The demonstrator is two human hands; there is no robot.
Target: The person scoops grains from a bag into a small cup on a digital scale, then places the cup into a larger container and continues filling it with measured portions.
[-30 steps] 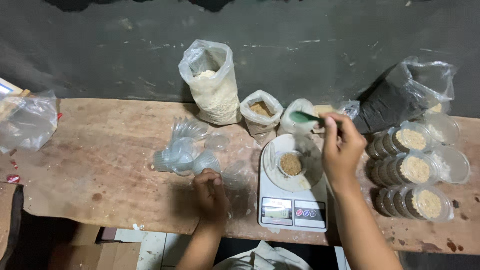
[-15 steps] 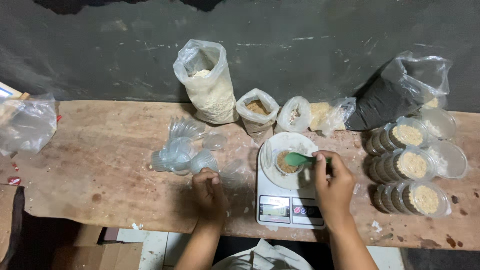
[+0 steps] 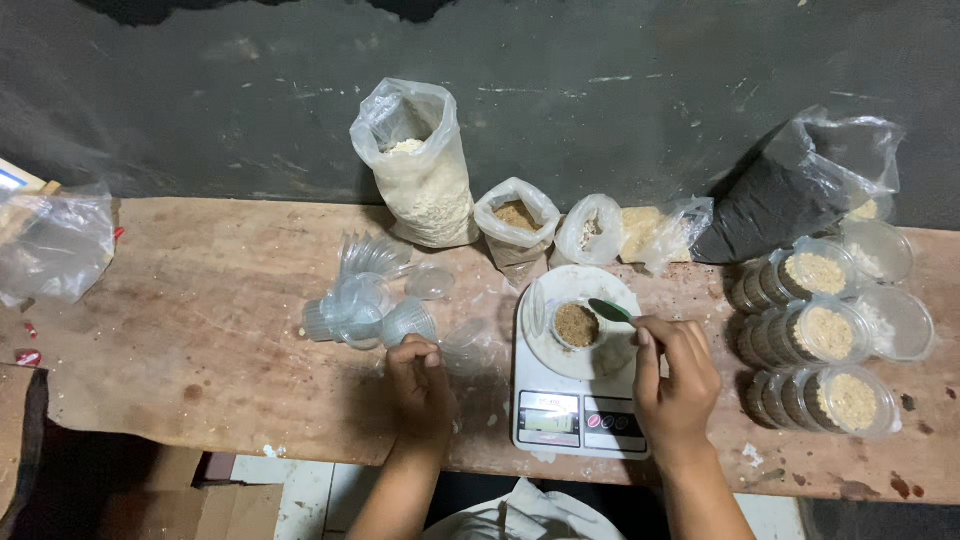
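Pinching a small green plastic spoon [image 3: 608, 310] by its handle, the right hand [image 3: 675, 375] hovers over a light, flimsy clear cup of brown powder [image 3: 577, 325] on the white scale [image 3: 575, 400] near the worktop's front edge; the left hand [image 3: 420, 380] rests curled and empty.

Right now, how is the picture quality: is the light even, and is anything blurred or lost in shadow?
Head view: light is dim and soft; the dark wall shows little detail. The wooden table is evenly lit, with faint shadow under the left hand. The right hand, green spoon and scale look sharp enough; the scale's display is too small to read.
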